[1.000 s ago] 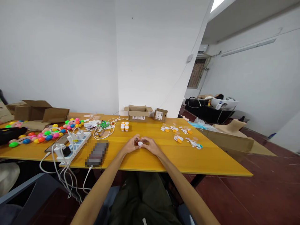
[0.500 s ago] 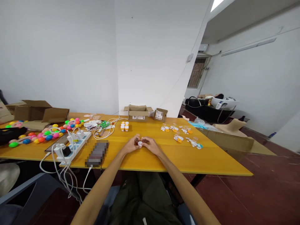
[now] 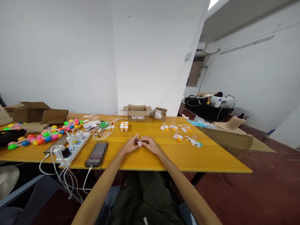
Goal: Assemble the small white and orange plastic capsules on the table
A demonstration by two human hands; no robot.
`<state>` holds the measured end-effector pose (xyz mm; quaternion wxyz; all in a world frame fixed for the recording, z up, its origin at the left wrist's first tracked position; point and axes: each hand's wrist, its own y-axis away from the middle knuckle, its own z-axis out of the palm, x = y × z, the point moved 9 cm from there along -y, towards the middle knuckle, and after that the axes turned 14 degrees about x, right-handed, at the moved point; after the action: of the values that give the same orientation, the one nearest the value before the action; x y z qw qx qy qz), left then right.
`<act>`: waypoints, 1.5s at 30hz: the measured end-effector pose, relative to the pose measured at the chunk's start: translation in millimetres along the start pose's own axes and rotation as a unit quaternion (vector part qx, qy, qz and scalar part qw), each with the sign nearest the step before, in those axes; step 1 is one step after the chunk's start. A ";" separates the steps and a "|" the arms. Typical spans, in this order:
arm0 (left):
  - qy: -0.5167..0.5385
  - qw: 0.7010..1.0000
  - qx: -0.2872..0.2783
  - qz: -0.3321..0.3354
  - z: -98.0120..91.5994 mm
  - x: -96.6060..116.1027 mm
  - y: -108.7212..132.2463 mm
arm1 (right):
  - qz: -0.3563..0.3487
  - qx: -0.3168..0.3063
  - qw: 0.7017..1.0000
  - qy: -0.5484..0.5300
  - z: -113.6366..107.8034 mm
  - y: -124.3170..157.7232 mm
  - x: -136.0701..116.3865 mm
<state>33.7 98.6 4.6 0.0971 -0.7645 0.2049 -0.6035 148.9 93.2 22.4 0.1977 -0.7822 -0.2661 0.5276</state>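
Both hands are meeting over the yellow table (image 3: 164, 156), with the forearms reaching in from the near edge. Left hand (image 3: 130, 144) and right hand (image 3: 151, 145) are closing their fingertips on one small white piece (image 3: 140, 143), which is sitting right between the two, low over the tabletop. Fingers on both are curling in, pinching it from either side. Can't tell whether it is touching the wood. The piece is too small to read any detail.

Relative to the grip:
- Just beyond, slightly to the left-hand side: small orange-and-white pots (image 3: 124, 126) standing upright in a tight cluster.
- Further beyond: an open cardboard box (image 3: 137, 113) with a smaller box (image 3: 160, 113) beside it, both sitting at the far edge by the wall.
- Beyond and off to the right-hand side: loose white and orange parts (image 3: 180, 135) lying scattered, well apart from the hands.
- Near, on the left-hand side: a blurred dark block (image 3: 97, 153). Past it is a white power strip (image 3: 73, 144) carrying plugs, with white cables (image 3: 66, 175) hanging over the near edge.
- Far out on the left-hand side: coloured balls (image 3: 43, 137) lying in a loose row, with a big open carton (image 3: 39, 112) behind them.
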 end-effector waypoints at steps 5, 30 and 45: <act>-0.013 1.000 0.003 0.003 -1.1 3.3 0.7 | -0.002 -0.001 1.000 0.003 0.7 -0.1 -0.7; -0.027 1.000 0.001 0.005 -1.6 6.5 -0.9 | -0.017 0.001 1.000 0.026 3.0 -0.4 -1.0; -0.029 1.000 0.006 0.001 -3.0 4.5 -3.1 | -0.003 0.016 0.999 0.051 3.8 -1.4 3.5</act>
<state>32.3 99.7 10.5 0.1085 -0.7811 0.1988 -0.5819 146.1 96.6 19.3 0.2252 -0.8038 -0.2493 0.4910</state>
